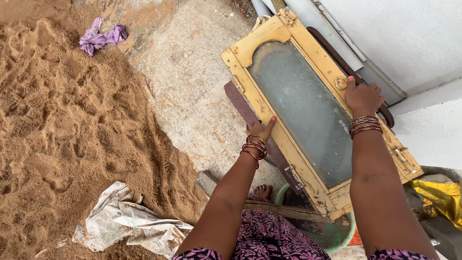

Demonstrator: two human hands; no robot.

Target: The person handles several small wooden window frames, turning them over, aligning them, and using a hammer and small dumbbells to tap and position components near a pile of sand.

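Note:
A yellow wooden window frame (250, 84) with a dusty glass pane (301, 103) leans tilted against a white wall. My left hand (260, 130) grips the frame's left edge, thumb on the front. My right hand (362, 97) holds the right edge, close to a small metal latch (340, 83). Both wrists wear red and green bangles. The frame's lower end sits over a green tub (337, 235).
A big heap of brown sand (62, 125) fills the left. A purple rag (98, 38) lies on it, and a crumpled white sack (127, 221) lies near my legs. Bare concrete (187, 82) runs between sand and frame. Yellow cloth (440, 197) sits at right. My foot (263, 191) shows below.

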